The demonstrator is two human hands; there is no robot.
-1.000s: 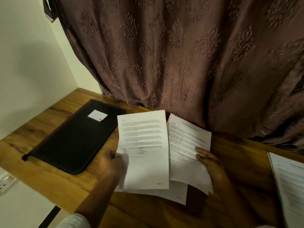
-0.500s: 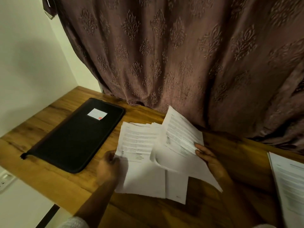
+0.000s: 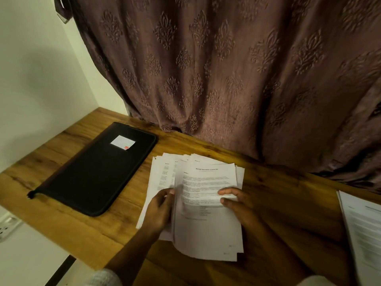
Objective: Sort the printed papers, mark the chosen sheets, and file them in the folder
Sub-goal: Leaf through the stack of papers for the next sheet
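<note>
Risk one, left: finds the left hand [image 3: 159, 209] pinching only the left edge of the upper sheets, grip curled onto the papers [image 3: 208, 230]. Judges that so slight a hold could let the lower sheets slide out and lose their order.

Risk two, centre: finds the papers fanned and uneven, top corners splayed, placed just right of the folder [image 3: 97, 174] and reaching toward the near edge of the surface [image 3: 61, 219]. Cannot tell whether the lower end rests flat or sits slightly lifted. Could spill over that edge if nudged forward.

Risk three: notes the right hand [image 3: 239, 205] pinching the right edge of the top sheet, grip closed over the print. Could crease or tear it if pulled against the other grip.

Risk four, far right: records a second pile [image 3: 362, 230] well apart at the edge of view. Could get mixed with the sorted stack if drawn together.

Surface: brown wood grain. Carries the black zipped folder at the left, closed, with a small white label [image 3: 122, 142].

Room: pale wall [image 3: 31, 79] and a socket [image 3: 8, 226] at the left, then a brown patterned curtain [image 3: 226, 79] hanging down to the back of the surface.
</note>
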